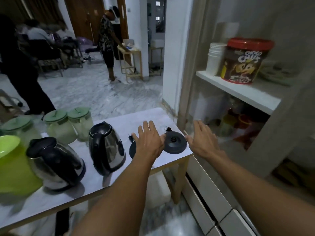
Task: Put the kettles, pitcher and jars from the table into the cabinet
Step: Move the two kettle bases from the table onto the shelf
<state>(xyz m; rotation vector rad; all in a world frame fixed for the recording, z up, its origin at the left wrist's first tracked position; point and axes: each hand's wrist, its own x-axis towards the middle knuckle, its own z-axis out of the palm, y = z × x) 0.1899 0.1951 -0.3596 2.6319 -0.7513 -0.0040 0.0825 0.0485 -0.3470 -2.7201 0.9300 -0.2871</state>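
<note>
Two steel kettles with black handles stand on the white table (95,186): one kettle (106,148) in the middle, the other kettle (54,162) to its left. A lime green pitcher (13,166) is at the far left. Three frosted jars with green lids sit behind: a jar (59,127), a jar (81,123), and a jar (18,127). Two black kettle bases lie at the right end; one base (174,142) shows fully, the other base (132,149) is partly under my left hand (150,142). My right hand (202,139) hovers flat past the table's right edge. Both hands hold nothing.
The open cabinet (238,91) at right has a shelf with a red-lidded cereal tub (243,62) and stacked white cups (214,57); coloured containers sit below. White drawers (213,193) are beneath. Two people stand across the marble floor.
</note>
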